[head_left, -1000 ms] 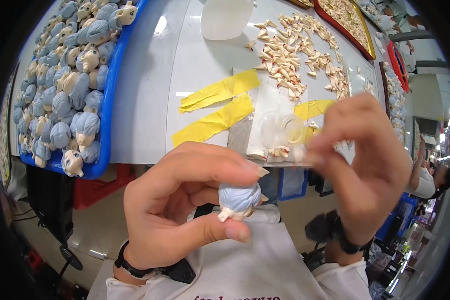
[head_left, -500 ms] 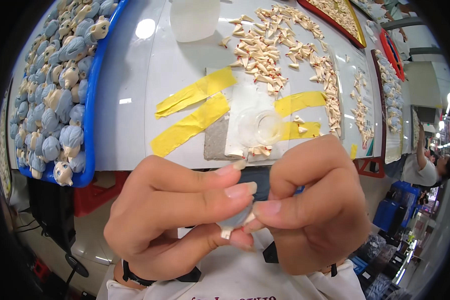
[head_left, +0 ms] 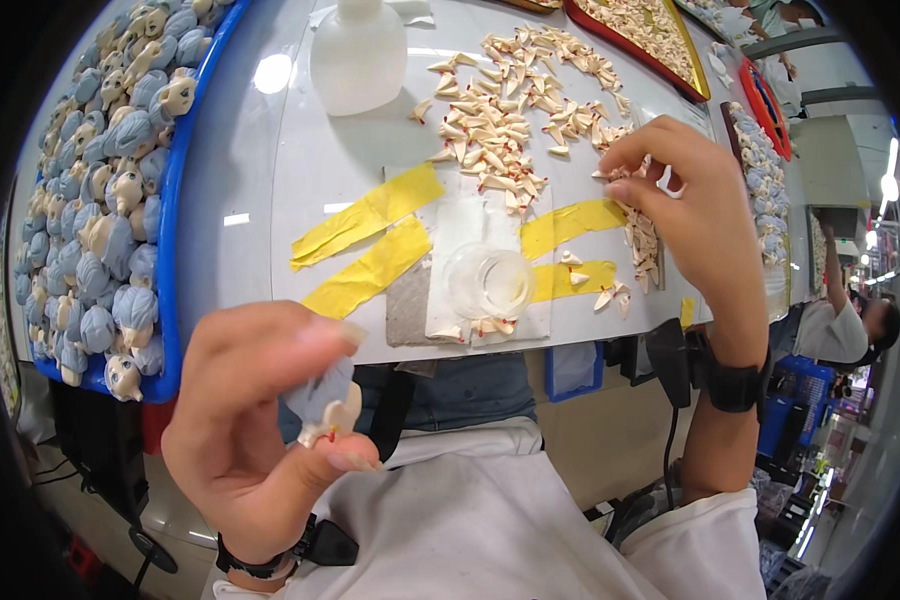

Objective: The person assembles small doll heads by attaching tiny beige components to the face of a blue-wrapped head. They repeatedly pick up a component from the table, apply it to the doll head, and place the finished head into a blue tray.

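Observation:
My left hand (head_left: 260, 420) is raised in front of my chest, thumb and fingers pinching a small toy figure head (head_left: 320, 400) with blue-grey hair and a cream face. My right hand (head_left: 685, 215) reaches out over the white table (head_left: 240, 180), its fingertips pinched at a small cream cone-shaped piece (head_left: 610, 172) at the edge of a scattered heap of such pieces (head_left: 500, 120). Below the heap a small clear round dish (head_left: 490, 282) sits on a white sheet held down by yellow tape strips (head_left: 370, 240).
A blue tray (head_left: 170, 200) at the left holds several more blue-haired figure heads. A white plastic bottle (head_left: 358, 55) stands at the back. Red trays (head_left: 660, 35) with more cream pieces lie at the far right. Another person (head_left: 850, 320) sits at the right edge.
My hands were together on the figure head; now my right hand has left it and moved up and right to the cream pieces. The left hand keeps the head.

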### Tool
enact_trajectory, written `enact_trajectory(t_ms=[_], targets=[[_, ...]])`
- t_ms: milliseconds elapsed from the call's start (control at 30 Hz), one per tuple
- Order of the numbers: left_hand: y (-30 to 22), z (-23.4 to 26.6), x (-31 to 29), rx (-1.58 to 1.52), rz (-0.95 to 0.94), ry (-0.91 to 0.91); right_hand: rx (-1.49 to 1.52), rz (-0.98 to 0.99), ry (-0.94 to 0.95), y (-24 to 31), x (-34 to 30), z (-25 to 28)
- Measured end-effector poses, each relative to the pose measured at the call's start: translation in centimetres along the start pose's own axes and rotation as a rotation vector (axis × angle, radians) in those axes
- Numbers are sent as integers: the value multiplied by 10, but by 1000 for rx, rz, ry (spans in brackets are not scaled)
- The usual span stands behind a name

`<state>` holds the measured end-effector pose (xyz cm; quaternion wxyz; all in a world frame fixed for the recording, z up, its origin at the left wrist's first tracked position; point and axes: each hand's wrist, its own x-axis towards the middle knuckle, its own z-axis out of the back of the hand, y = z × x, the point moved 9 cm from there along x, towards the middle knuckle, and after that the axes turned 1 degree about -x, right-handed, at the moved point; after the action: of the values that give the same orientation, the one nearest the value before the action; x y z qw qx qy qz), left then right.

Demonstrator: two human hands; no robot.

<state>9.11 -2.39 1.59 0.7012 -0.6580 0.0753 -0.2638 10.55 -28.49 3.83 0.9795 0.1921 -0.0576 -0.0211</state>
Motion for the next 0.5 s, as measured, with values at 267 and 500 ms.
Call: enact_trajectory(t_ms=[267,500], targets=[[11,-6,-3,-274,104,-143,-35,48,43,7,4,-2],[3,-9,-1,-62,-12,9,509,-180,-243,-3,-39,41]])
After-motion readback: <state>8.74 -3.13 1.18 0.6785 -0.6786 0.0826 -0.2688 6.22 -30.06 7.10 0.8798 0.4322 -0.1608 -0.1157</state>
